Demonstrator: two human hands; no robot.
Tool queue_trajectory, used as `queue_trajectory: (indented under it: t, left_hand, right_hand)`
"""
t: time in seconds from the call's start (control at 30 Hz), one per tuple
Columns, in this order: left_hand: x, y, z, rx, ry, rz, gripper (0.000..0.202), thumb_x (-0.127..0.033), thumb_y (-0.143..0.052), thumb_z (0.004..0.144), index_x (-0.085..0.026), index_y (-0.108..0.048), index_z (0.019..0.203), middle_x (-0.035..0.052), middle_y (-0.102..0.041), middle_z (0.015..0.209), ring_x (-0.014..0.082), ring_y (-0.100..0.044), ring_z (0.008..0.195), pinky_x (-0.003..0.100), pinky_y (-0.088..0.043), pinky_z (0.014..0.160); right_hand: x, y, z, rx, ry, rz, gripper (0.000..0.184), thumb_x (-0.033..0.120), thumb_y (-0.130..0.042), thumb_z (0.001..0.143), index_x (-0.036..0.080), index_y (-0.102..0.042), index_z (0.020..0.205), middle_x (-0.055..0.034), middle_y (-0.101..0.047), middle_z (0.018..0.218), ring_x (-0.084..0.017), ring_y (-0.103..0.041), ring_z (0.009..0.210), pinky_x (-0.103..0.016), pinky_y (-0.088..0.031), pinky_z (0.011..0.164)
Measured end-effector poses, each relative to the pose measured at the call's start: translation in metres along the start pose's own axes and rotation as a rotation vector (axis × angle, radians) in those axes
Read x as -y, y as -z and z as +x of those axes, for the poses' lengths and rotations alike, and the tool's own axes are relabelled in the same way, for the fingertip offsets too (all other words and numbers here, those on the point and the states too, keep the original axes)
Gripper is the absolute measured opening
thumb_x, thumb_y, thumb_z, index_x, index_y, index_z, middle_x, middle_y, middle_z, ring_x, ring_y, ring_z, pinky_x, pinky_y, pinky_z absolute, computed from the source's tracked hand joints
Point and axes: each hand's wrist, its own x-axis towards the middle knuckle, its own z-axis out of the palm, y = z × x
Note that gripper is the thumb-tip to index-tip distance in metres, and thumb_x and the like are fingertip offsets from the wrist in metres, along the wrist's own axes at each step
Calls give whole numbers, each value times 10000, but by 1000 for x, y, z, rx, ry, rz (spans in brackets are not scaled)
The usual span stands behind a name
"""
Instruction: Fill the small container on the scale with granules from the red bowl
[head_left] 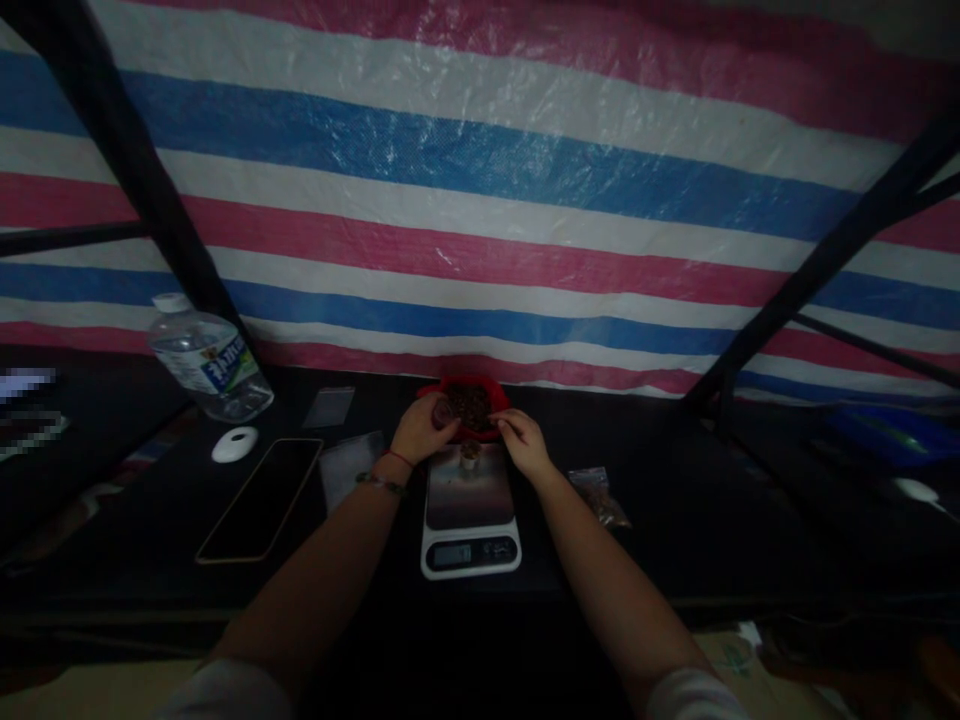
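A white kitchen scale (pixel 470 520) with a shiny plate stands on the dark table, and a small heap of brown bits lies on its far end. Behind it sits a red bowl (pixel 499 388) full of dark brown pieces. My left hand (pixel 424 430) rests at the bowl's left rim, fingers curled around a small round thing that I cannot make out. My right hand (pixel 523 440) is at the bowl's right rim, fingers pinched together; what they hold is too small to see.
A phone (pixel 260 498) lies face up left of the scale, with a white oval object (pixel 235 443), a water bottle (pixel 208 360) and clear plastic bags (pixel 346 462) near it. A small filled bag (pixel 600 492) lies to the right. A striped tarp hangs behind.
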Motion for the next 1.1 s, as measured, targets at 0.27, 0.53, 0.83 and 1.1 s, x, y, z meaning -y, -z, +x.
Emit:
queue_trajectory:
  t: [0.27, 0.53, 0.83, 1.1]
  left_hand:
    - [0, 0, 1, 7, 9, 34, 418, -397, -657, 723, -178, -577, 1071, 89, -654, 1026, 260, -623, 941, 388, -497, 846]
    - [1, 0, 0, 26, 17, 52, 365, -411, -631, 745, -198, -584, 1038, 68, -660, 994, 252, -625, 911, 370, -492, 825]
    - [2, 0, 2, 42, 19, 54, 363, -424, -619, 756, -190, -584, 1032, 75, -660, 1030, 246, -616, 948, 364, -487, 850]
    - [4, -1, 0, 5, 68, 62, 372, -417, -615, 770, -191, -588, 1065, 73, -657, 1023, 244, -622, 939, 359, -492, 839]
  right_hand:
    - [-10, -4, 19, -5, -39, -111, 251, 168, -508, 833, 233, -707, 972, -43, -692, 993, -182, -624, 961, -341, -481, 897]
    - [-3, -27, 66, 543, -51, -378, 269, 78, -617, 742, 213, -734, 943, -60, -714, 1012, -218, -637, 967, -317, -456, 905]
    - [13, -37, 76, 751, -104, -669, 248, 218, -593, 833, 119, -708, 1030, -157, -700, 1052, -236, -636, 1009, -250, -447, 856]
    - [14, -36, 78, 768, -63, -729, 231, 193, -540, 838, 115, -729, 946, -150, -716, 963, -225, -658, 878, -257, -453, 742]
